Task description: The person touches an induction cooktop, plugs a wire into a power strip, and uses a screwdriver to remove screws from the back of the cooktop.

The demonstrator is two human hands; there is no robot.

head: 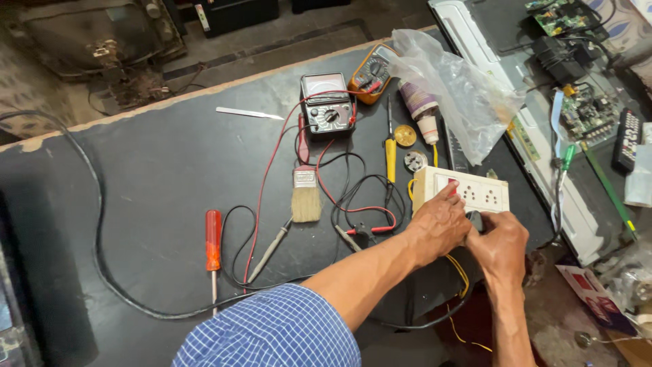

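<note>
Left hand (438, 228) fingertip pressing switchboard (475, 190) switch, right hand (501, 246) clamped on black plug (476, 221)

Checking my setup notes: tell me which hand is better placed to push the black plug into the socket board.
Probably the right hand: it grips the black plug beside the socket board; the left hand fingers the red switch.

A cream-white switch and socket board (462, 189) lies flat near the black bench's front right corner, red rocker switch at its left end. Beside its near edge sits a small black plug (475, 221), mostly hidden between the hands
</note>
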